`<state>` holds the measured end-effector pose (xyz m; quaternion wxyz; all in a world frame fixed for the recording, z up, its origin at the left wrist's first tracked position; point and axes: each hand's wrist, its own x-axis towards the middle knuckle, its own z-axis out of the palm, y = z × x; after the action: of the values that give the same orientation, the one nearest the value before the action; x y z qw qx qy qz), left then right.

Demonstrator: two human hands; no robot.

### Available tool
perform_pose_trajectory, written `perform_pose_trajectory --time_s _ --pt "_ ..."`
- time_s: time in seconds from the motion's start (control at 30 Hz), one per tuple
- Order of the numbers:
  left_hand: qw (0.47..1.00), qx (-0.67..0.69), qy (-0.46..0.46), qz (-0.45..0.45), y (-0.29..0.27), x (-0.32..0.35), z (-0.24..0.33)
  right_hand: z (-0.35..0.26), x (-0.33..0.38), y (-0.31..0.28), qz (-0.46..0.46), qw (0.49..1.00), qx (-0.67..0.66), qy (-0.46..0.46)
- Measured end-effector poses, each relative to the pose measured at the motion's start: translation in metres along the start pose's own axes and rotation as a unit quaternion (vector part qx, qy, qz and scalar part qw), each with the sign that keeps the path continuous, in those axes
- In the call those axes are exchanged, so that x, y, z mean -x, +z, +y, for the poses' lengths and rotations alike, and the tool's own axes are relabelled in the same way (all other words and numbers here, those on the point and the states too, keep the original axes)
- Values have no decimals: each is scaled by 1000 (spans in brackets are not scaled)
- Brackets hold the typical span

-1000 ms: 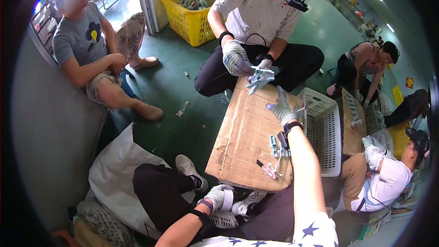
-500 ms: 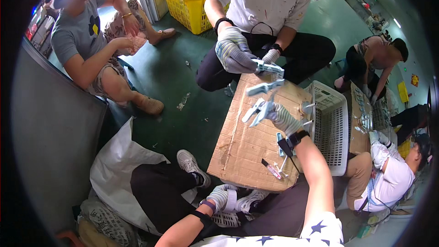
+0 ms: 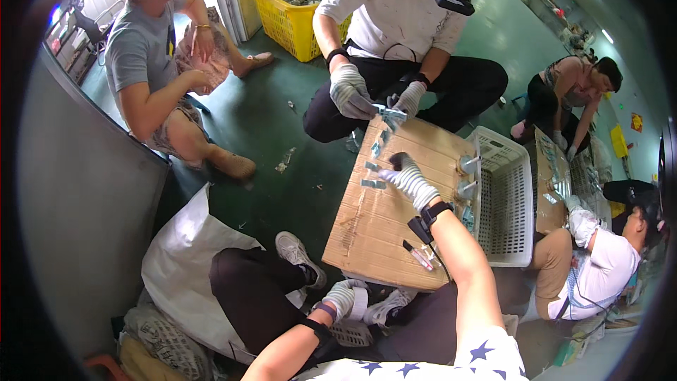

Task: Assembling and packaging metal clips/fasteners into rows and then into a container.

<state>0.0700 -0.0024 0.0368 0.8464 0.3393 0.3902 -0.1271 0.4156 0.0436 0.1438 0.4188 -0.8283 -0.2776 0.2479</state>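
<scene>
Nearest the lower edge: the person's own left hand (image 3: 343,301) in a speckled knit work glove with a dark wrist strap, resting low beside a white mesh sneaker (image 3: 299,257) and black trouser legs; whether its fingers grip anything cannot be told. Behind the legs, a crumpled white woven sack (image 3: 185,261), soft and creased, lies on the dark green floor (image 3: 282,120).

Middle ground: a flat, roughly rectangular sheet of brown corrugated cardboard (image 3: 381,226), scuffed and taped in places, serves as a work surface. On its near edge, a short pen-like tool with a dark tip (image 3: 419,255). The person's own right hand (image 3: 405,178), in a striped grey-and-white knit glove with a black wrist band, reaches across the cardboard, fingers curled downward with the tips on or just over the board; a pinch cannot be confirmed. Just beside that hand, towards the left, small flat rectangular silvery metal pieces (image 3: 374,183) lie scattered on the cardboard, with more further up the sheet.

Right of the cardboard, touching its edge: a white perforated plastic basket (image 3: 506,204), rigid, box-shaped, with metal parts at its near rim.

Further off: a co-worker in a white shirt sits opposite, both gloved hands (image 3: 352,92) close together over a small metal piece at the far edge of the cardboard. Beyond, a yellow latticed plastic crate (image 3: 296,14) filled with greyish parts.
</scene>
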Motion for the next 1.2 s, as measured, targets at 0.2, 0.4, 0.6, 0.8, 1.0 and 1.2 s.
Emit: perform_pose_trajectory --time_s 0.2,0.4,0.6,0.8,1.0,1.2 --pt "999 36 -2 -7 -5 -8 -7 0 8 22 -27 987 156 15" --pt "999 37 -18 -8 1 -4 -2 -27 20 37 31 990 28 -133" --pt "995 92 -23 -41 -5 -9 -5 -26 36 37 87 996 7 -24" --pt "1000 19 -13 -6 0 -2 -1 -47 110 24 66 940 -335 14" --pt "995 83 -41 -41 -13 -16 -9 -43 129 42 37 960 -274 41" --pt "998 47 -33 -10 4 0 6 -30 107 60 176 911 -369 54"
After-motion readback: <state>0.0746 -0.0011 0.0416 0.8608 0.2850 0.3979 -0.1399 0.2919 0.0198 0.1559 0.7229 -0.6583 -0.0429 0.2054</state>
